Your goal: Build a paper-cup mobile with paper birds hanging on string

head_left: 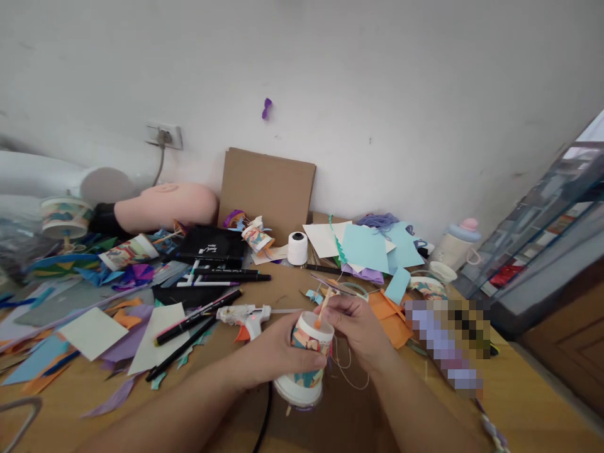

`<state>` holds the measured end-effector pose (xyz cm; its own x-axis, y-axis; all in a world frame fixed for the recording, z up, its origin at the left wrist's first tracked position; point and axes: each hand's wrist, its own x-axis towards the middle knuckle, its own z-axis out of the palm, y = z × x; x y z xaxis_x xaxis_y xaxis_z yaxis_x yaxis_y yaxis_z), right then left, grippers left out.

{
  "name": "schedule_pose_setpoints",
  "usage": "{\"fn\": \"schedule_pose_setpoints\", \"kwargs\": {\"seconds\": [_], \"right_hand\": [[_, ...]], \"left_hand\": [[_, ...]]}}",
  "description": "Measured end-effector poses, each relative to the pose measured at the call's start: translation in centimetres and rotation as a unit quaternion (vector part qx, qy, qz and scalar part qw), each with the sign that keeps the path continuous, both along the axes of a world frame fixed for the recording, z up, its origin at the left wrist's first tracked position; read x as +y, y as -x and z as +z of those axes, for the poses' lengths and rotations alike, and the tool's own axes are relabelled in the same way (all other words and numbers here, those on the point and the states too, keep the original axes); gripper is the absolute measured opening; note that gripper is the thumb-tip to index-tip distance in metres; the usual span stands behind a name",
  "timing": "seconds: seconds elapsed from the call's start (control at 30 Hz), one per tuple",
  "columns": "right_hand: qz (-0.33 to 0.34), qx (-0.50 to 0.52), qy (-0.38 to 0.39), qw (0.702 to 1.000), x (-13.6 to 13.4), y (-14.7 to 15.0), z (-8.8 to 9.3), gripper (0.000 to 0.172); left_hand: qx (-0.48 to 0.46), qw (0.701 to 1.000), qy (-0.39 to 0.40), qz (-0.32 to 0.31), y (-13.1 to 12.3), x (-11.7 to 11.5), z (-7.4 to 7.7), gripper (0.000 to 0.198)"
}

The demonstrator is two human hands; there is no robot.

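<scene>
My left hand (278, 352) is wrapped round a patterned paper cup (307, 358) turned upside down, held just above the wooden table (514, 402). My right hand (356, 327) pinches a thin wooden stick (323, 308) whose tip rests on the cup's white base. A thin pale string (349, 371) hangs in a loop below the right hand. Behind the cup lies a white glue gun (245, 314), its black cord running toward me.
Black marker pens (221, 274), scraps of coloured paper, other decorated cups (129, 251), a spool of white thread (297, 247), light-blue sheets (365, 246), a cardboard sheet (267, 192) against the wall, a pink rounded object (165, 206) and a pastel bottle (455, 245) crowd the table.
</scene>
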<state>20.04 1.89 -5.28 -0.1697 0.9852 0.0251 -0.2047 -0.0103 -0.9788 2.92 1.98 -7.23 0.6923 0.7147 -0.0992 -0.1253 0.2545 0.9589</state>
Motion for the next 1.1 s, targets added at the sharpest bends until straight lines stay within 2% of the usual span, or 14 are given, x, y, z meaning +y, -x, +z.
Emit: {"fn": "schedule_pose_setpoints", "kwargs": {"seconds": [0.17,0.4,0.57,0.67,0.77,0.83,0.93,1.03,1.1], "right_hand": [[-0.028,0.002,-0.009,1.000,-0.2,0.4,0.4,0.033],[-0.047,-0.002,-0.026,0.999,-0.3,0.6,0.6,0.033],[-0.050,-0.027,-0.039,0.998,-0.2,0.6,0.3,0.036],[-0.061,-0.053,-0.053,0.995,0.1,0.2,0.0,0.037],[-0.074,-0.092,-0.068,0.991,0.6,-0.9,0.1,0.036],[-0.052,-0.129,-0.070,0.988,0.9,-1.9,0.7,0.026],[0.046,-0.180,-0.051,0.981,0.8,-3.5,1.7,0.009],[0.127,-0.172,-0.035,0.976,0.5,-4.7,2.1,0.016],[0.129,-0.124,-0.039,0.983,0.5,-5.1,1.9,0.029]], "left_hand": [[0.010,1.000,-0.009,0.012,-0.1,-0.1,0.1,0.052],[0.035,0.997,-0.070,0.022,-0.1,0.0,0.2,0.046],[0.037,0.997,-0.060,0.029,-0.2,-0.1,0.2,0.042],[0.020,0.997,-0.029,0.068,-0.2,0.0,0.2,0.044],[-0.021,0.989,0.039,0.139,0.3,0.7,0.4,0.046],[-0.042,0.982,0.061,0.174,1.0,1.4,0.7,0.043],[-0.050,0.981,0.060,0.179,2.1,2.4,1.2,0.040],[-0.065,0.980,0.055,0.178,2.8,3.0,1.4,0.041],[-0.070,0.980,0.055,0.178,2.9,3.1,1.5,0.043]]}}
